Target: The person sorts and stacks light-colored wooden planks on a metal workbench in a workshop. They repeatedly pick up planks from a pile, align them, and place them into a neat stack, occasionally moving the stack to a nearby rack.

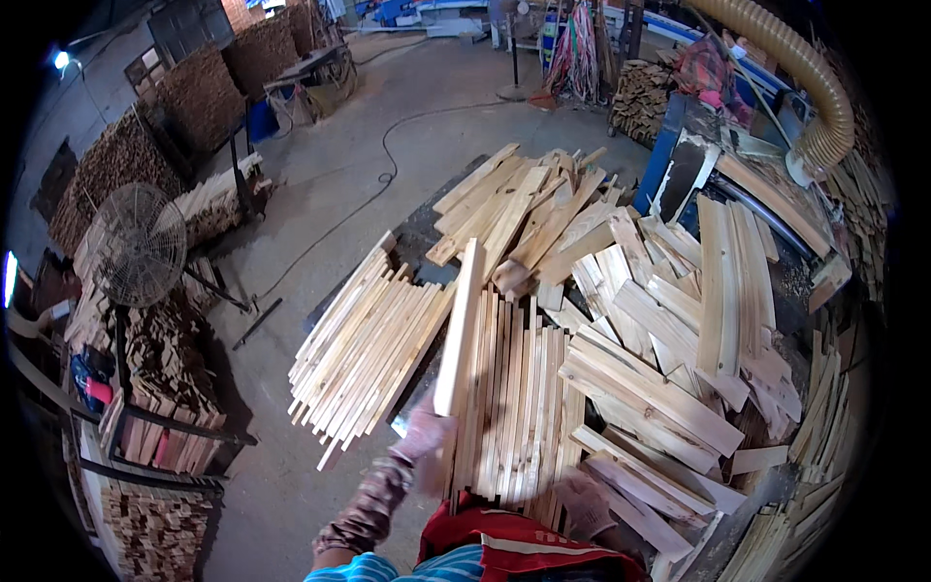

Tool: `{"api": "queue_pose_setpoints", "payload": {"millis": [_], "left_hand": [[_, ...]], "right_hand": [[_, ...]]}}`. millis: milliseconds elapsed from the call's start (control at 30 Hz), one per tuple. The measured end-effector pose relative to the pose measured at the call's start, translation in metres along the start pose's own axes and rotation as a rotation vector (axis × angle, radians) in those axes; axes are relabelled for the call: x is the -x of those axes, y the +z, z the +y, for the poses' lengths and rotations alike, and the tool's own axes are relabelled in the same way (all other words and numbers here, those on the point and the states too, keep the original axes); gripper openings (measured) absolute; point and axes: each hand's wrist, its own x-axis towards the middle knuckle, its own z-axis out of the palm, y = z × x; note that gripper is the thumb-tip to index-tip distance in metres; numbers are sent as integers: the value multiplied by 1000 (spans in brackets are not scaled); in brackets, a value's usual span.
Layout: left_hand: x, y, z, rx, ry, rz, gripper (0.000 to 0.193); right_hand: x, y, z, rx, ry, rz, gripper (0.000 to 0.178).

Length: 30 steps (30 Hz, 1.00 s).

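- The step in hand looks like handling a single board: the left hand (424, 433) appears clamped on the near end of a pale plank (460, 335).
- That plank slants away from the body, held over the place where the left-hand bundle of strips (364, 344) and the middle row of boards (514, 398) come close together (whether its underside touches either, I cannot tell).
- The right hand (585, 500) is by the near end of the middle row, beside the loose boards (650, 398) on the right; it is blurred and partly hidden, so I cannot tell if its fingers are apart or together.
- My judgement is that the next move calls for a firm left grip and control of the plank's far end, as the hold seems to be at one end only.
- Setting it down in line would call for turning it parallel to its neighbours; the uneven ends could catch it.
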Motion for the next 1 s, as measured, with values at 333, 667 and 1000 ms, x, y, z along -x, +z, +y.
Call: {"api": "queue_pose_setpoints", "payload": {"millis": [333,667,1000], "left_hand": [[-27,-96,-127,-1191,402,519,50],[-24,-81,-129,-1271,226,561,42],[-62,-77,-121,-1513,25,395,74]], "right_hand": [[-4,47,132,161,-75,-12,54],[-5,35,90,459,-378,26,35],[-102,37,83,-122,71,181,67]]}}
